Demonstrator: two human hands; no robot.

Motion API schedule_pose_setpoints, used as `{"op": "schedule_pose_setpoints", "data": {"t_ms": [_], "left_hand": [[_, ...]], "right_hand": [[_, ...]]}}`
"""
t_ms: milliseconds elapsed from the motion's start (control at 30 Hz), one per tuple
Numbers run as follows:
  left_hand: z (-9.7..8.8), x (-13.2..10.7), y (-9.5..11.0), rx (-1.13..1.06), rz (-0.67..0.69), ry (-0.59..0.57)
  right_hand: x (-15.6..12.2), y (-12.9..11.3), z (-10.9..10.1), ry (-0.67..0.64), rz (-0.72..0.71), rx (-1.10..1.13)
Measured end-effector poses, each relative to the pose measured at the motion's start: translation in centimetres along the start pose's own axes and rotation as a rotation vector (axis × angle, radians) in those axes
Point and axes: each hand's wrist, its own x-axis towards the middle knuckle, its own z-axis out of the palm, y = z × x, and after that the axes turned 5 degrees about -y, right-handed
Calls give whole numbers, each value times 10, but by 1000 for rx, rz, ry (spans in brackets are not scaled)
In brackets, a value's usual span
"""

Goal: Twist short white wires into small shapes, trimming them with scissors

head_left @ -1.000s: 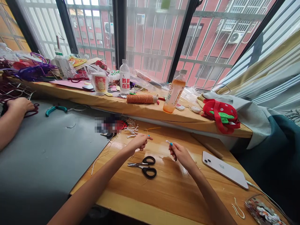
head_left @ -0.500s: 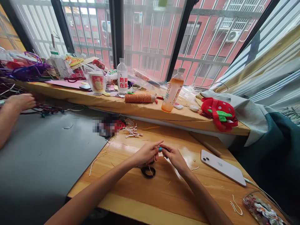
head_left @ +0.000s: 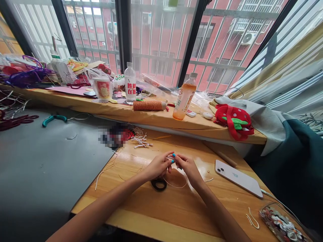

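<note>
My left hand (head_left: 159,165) and my right hand (head_left: 186,166) meet above the wooden table, fingertips close together. Both are closed in a pinch on a thin cord (head_left: 176,187), which hangs in a loose loop below them. A short white piece shows between the fingertips, but my fingers hide most of it. Black-handled scissors (head_left: 159,189) lie on the table just under my left hand, their blades out of sight. Farther off, beyond my hands, sits a small heap of white cord scraps (head_left: 142,141).
A pink phone (head_left: 238,178) lies at the right with a cable. Teal pliers (head_left: 54,118) rest on the grey mat (head_left: 50,174). Along the sill stand a spool of orange cord (head_left: 148,106), an orange drink bottle (head_left: 185,97), a clear bottle (head_left: 130,85) and a red pouch (head_left: 233,121).
My right fingertips have come up against the left ones, and the cord loop now hangs visibly below. Another person's hand at the far left has left the view, with pliers lying there.
</note>
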Motion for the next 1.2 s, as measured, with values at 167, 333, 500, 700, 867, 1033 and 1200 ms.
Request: {"op": "schedule_pose_setpoints", "data": {"t_ms": [167,333,500,700,867,1033,1200], "left_hand": [[-5,0,1,4,83,-30],[-15,3,1,47,72,-31],[-19,5,-1,217,-8,-64],[-25,1,1,922,236,174],[-13,-4,3,1199,396,314],[3,-6,-5,1104,437,313],[-1,-5,-8,897,439,208]], "right_hand": [[2,5,-7,99,2,68],[4,6,-9,181,22,86],[1,2,-5,110,11,50],[0,4,-1,-55,-54,-285],[1,10,7,128,-81,-545],[0,9,13,270,-67,-470],[2,12,10,290,-28,-234]]}}
